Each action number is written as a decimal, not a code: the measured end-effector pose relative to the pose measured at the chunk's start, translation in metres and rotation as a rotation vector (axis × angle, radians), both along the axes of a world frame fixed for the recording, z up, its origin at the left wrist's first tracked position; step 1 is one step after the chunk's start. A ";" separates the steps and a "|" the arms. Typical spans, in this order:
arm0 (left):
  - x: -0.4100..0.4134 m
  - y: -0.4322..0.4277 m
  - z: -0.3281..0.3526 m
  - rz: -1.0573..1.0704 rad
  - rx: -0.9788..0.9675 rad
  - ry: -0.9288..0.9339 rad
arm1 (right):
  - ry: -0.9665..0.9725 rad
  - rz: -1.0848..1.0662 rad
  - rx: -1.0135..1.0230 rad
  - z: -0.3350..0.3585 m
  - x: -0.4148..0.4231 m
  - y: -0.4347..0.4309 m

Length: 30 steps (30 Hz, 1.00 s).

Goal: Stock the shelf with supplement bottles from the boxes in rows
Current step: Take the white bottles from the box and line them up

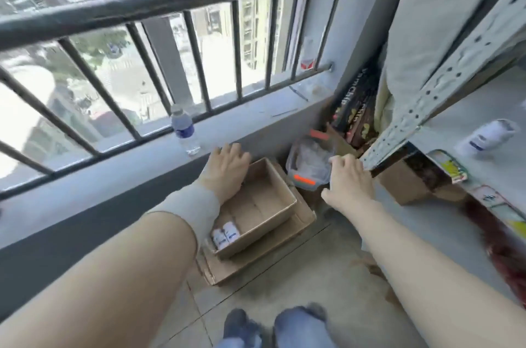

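While two supplement bottles [225,236] sit in the near left corner of the cardboard box [264,202], the left hand [226,170] hovers open-fingered over its far left corner, the right hand [351,179] straight-fingered and empty beside the shelf post [398,134].

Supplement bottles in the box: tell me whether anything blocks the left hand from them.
Nothing visible does. The supplement bottles stand uncovered in the near corner of the open box; the left hand is above its far end.

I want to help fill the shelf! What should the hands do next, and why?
Probably lower the left hand into the cardboard box and pick up one of the two white bottles in its near corner. That hand hovers open over the box, and the shelf shows only a lone bottle.
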State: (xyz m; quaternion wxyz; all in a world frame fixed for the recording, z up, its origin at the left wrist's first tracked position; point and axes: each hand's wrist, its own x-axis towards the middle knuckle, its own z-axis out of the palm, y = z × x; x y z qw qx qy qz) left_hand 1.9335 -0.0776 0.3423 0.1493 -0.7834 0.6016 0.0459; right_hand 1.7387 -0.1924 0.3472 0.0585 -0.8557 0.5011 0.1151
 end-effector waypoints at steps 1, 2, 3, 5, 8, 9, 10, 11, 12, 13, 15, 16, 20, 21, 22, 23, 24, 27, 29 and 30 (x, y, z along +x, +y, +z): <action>0.010 0.019 -0.011 0.047 0.031 0.014 | 0.005 0.033 0.025 -0.011 0.014 0.013; 0.017 0.032 -0.020 0.082 0.052 0.034 | 0.014 0.067 0.046 -0.021 0.025 0.024; 0.022 0.043 -0.030 0.100 0.066 0.048 | 0.028 0.099 0.061 -0.030 0.036 0.032; 0.030 0.057 -0.049 0.119 0.088 0.079 | 0.039 0.152 0.085 -0.046 0.055 0.043; 0.034 0.074 -0.078 0.182 0.113 0.140 | 0.058 0.246 0.108 -0.068 0.077 0.052; 0.035 0.077 -0.088 0.214 0.114 0.159 | 0.066 0.276 0.114 -0.075 0.083 0.054; 0.035 0.080 -0.097 0.249 0.116 0.183 | 0.073 0.303 0.124 -0.084 0.088 0.056; 0.035 0.082 -0.105 0.295 0.115 0.216 | 0.078 0.326 0.139 -0.093 0.092 0.057; 0.035 0.084 -0.113 0.346 0.118 0.239 | 0.082 0.349 0.157 -0.102 0.096 0.057; 0.033 0.088 -0.121 0.402 0.124 0.261 | 0.087 0.373 0.180 -0.112 0.099 0.056; 0.028 0.094 -0.132 0.481 0.095 0.249 | 0.111 0.405 0.237 -0.132 0.103 0.054; 0.027 0.098 -0.140 0.510 0.098 0.245 | 0.129 0.418 0.263 -0.142 0.105 0.052; 0.022 0.109 -0.184 0.614 0.179 0.253 | 0.196 0.470 0.331 -0.179 0.112 0.043; 0.022 0.108 -0.197 0.644 0.187 0.280 | 0.206 0.480 0.342 -0.187 0.114 0.040; 0.020 0.105 -0.207 0.654 0.166 0.307 | 0.214 0.488 0.354 -0.193 0.116 0.038; 0.017 0.100 -0.211 0.653 0.169 0.314 | 0.218 0.497 0.364 -0.199 0.119 0.037; 0.016 0.095 -0.208 0.628 0.200 0.306 | 0.218 0.510 0.371 -0.204 0.121 0.036; 0.015 0.074 -0.228 0.628 0.257 0.401 | 0.227 0.552 0.406 -0.231 0.132 0.036; 0.024 0.054 -0.256 0.631 0.216 0.404 | 0.240 0.574 0.441 -0.265 0.144 0.036; 0.029 0.045 -0.276 0.647 0.206 0.424 | 0.244 0.577 0.459 -0.286 0.151 0.036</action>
